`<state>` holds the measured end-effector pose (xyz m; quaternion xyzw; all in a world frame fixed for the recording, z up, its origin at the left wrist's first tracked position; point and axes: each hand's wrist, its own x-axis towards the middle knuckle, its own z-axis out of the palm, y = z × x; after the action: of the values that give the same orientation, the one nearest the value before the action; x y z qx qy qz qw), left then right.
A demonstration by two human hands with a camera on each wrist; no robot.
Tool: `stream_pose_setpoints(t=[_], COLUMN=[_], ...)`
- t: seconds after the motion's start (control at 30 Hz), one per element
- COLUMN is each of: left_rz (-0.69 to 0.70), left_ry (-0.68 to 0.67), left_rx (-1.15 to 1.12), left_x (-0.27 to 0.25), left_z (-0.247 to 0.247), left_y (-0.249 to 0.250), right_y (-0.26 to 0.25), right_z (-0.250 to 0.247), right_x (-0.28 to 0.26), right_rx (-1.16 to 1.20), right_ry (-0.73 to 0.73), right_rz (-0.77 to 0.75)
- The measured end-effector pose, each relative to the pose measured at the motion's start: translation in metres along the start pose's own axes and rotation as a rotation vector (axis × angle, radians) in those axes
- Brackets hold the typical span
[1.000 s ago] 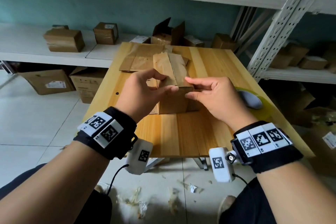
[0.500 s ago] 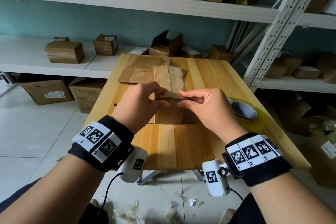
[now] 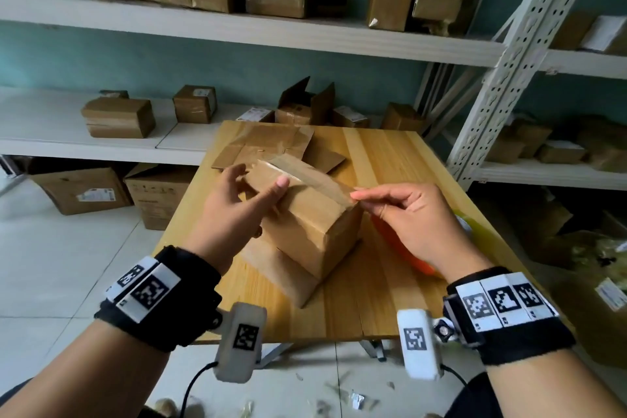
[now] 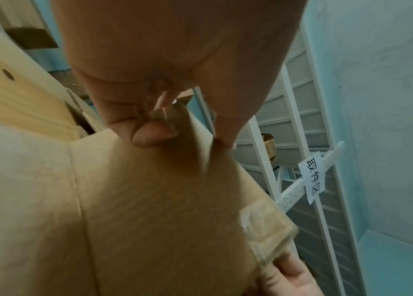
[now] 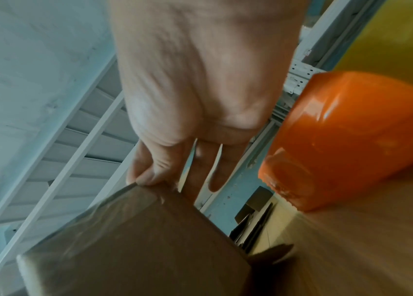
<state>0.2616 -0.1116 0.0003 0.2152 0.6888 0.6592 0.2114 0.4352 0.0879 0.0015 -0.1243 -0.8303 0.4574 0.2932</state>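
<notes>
Fingers of left hand (image 3: 234, 210) grip tilted box (image 3: 314, 226) top; right hand (image 3: 410, 217) pinches its corner

Head view: orange object (image 3: 407, 258) largely covered by right hand (image 3: 417, 217); kind not determined. Yellow-green object (image 3: 473, 226) seen only as a sliver past the same hand. Lower fingers of left hand (image 3: 237, 210) concealed behind cardboard box (image 3: 312, 214). Left wrist view: box surface smeared by blur. Right wrist view: orange object cut by right edge. Shelf box labels (image 3: 254, 114) too small to be read.
</notes>
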Motion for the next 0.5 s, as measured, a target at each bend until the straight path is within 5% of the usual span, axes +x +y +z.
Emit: stream_pose_setpoints(t=[0.1,0.3,0.4,0.5], left_rz=[-0.024,0.093,0.149,0.216], left_ry=[-0.008,0.08,0.186,0.165], left_rx=[-0.074,-0.145,-0.15,-0.172], left_x=[0.004,-0.005,-0.007,-0.011], left_z=[-0.002,0.009,0.015,0.019], left_y=[-0.004,-0.012,-0.014,-0.012], right_y=[-0.001,-0.01,-0.025,-0.025], right_z=[0.008,0.044,0.059,0.065], right_x=[-0.001,-0.009,-0.011,-0.011], right_rx=[0.037,-0.026,0.13,0.167], right_ry=[0.076,0.467,0.347,0.27], right_rz=[0.012,0.091,0.228,0.168])
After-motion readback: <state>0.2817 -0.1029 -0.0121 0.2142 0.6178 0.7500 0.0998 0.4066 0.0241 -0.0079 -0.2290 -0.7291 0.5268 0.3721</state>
